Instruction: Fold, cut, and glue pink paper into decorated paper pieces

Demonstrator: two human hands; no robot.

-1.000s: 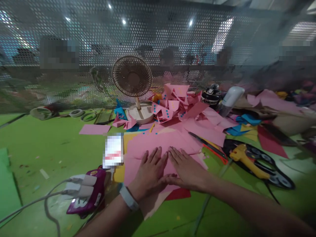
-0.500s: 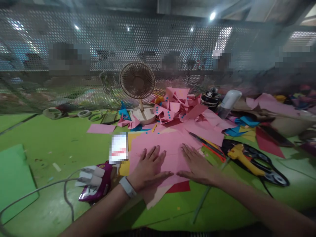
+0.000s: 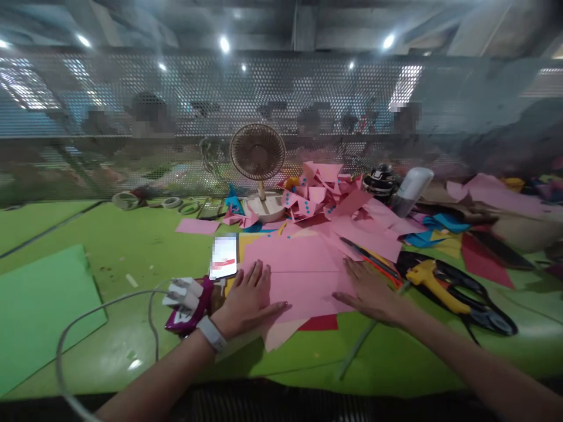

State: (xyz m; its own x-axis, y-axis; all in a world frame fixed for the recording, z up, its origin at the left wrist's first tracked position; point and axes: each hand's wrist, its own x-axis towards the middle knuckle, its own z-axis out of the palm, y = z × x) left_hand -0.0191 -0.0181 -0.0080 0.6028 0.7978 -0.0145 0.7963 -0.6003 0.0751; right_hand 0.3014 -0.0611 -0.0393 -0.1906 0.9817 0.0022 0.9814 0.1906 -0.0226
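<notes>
A pink paper sheet (image 3: 303,287) with a crease across its middle lies in front of me on the green table (image 3: 145,252). My left hand (image 3: 244,302) rests flat on its left part, fingers spread, a pale band at the wrist. On the sheet's right edge lies my right hand (image 3: 372,293), also flat with the thumb held apart. Neither hand grips anything. Peach and red paper (image 3: 319,323) stick out under the sheet's near edge. Beside my left hand are a lit phone (image 3: 224,258) and a purple device with a white plug (image 3: 189,305).
Behind the sheet are a heap of folded pink paper (image 3: 316,193) and a small fan (image 3: 258,152). Dark and orange-handled tools (image 3: 369,258) and a yellow glue gun (image 3: 440,287) on a black holder lie at right. Green board (image 3: 48,310) is at far left; a grey cable (image 3: 65,340) loops nearby.
My hands have moved apart toward the sheet's left and right sides, baring the crease between them. The view has shifted, so the table things appear farther right.
</notes>
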